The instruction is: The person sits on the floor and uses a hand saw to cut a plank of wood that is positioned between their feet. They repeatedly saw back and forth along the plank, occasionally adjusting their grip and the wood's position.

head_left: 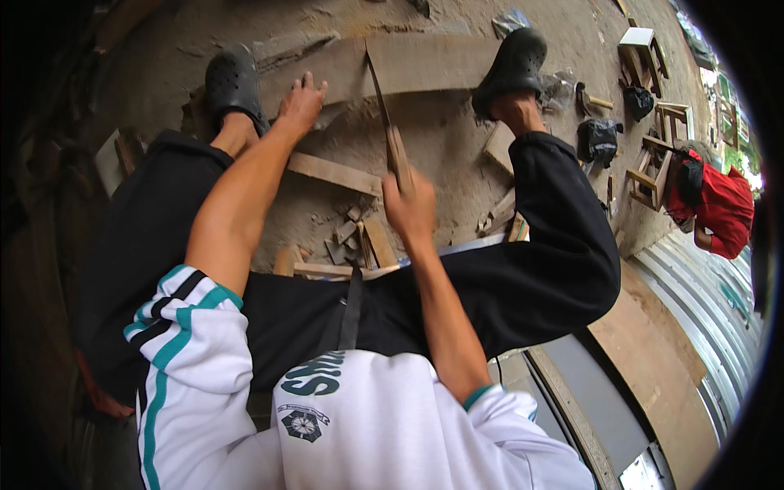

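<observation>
My right hand (410,204) is wrapped round the wooden handle of a handsaw (380,98). Its narrow blade, seen nearly edge-on, runs away from me over a wide wooden board (433,64) lying across the ground. Whether the teeth are in the wood I cannot tell. To the left of the saw, my left hand (301,106) lies on the board near its close edge, fingers spread and holding nothing. Black clogs on my feet rest at the board, the left clog (232,82) near its left part and the right clog (513,69) at its right end.
Between my legs lie a loose plank (335,174) and several wood offcuts (359,237). Off to the right are a hammer (596,101), a black plastic bag (599,140) and small wooden stools (642,55). A person in red (723,208) is bent over beside corrugated metal sheeting (694,282).
</observation>
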`<state>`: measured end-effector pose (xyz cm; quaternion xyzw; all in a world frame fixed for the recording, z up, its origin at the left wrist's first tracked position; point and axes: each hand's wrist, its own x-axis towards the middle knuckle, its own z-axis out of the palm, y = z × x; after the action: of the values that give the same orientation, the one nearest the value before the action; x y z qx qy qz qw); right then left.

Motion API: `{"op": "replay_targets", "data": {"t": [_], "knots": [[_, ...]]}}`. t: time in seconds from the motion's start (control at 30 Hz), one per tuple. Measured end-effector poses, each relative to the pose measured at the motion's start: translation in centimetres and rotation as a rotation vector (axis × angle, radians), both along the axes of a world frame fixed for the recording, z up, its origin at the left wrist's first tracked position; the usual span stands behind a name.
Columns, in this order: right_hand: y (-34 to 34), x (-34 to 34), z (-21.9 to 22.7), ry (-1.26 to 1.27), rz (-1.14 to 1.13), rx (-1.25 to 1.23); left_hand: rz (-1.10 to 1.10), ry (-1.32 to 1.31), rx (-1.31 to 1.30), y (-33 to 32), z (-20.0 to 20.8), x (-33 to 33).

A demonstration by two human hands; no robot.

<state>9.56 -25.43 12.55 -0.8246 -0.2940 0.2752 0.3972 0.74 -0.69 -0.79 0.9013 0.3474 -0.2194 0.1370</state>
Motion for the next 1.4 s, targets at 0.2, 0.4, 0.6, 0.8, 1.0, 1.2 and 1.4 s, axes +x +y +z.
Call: {"op": "replay_targets", "data": {"t": [0.2,0.4,0.6,0.8,1.0,1.2,1.4], "knots": [[0.7,0.4,-0.7,0.048,-0.028,0.046,-0.014,-0.053,0.065,0.8,-2.0,-0.6],[-1.2,-2.7,4.0,0.034,-0.032,0.094,-0.02,-0.062,0.052,0.3,-1.7,-1.5],[3.4,0.0,-0.8,0.046,-0.064,0.024,-0.065,-0.045,0.059,0.7,-1.6,-0.9],[-3.0,-1.7,4.0,0.163,-0.098,0.078,-0.081,-0.027,0.071,0.4,-1.9,-1.6],[0.6,-0.3,0.2,0.114,-0.077,-0.062,-0.126,-0.046,0.087,0.5,-1.4,-0.8],[-1.9,-0.7,2.0,0.052,-0.036,0.105,-0.099,-0.028,0.082,1.0,-2.1,-1.7],[-0.7,0.4,1.7,0.106,-0.038,0.015,-0.045,-0.039,0.076,1.2,-2.4,-1.1]]}}
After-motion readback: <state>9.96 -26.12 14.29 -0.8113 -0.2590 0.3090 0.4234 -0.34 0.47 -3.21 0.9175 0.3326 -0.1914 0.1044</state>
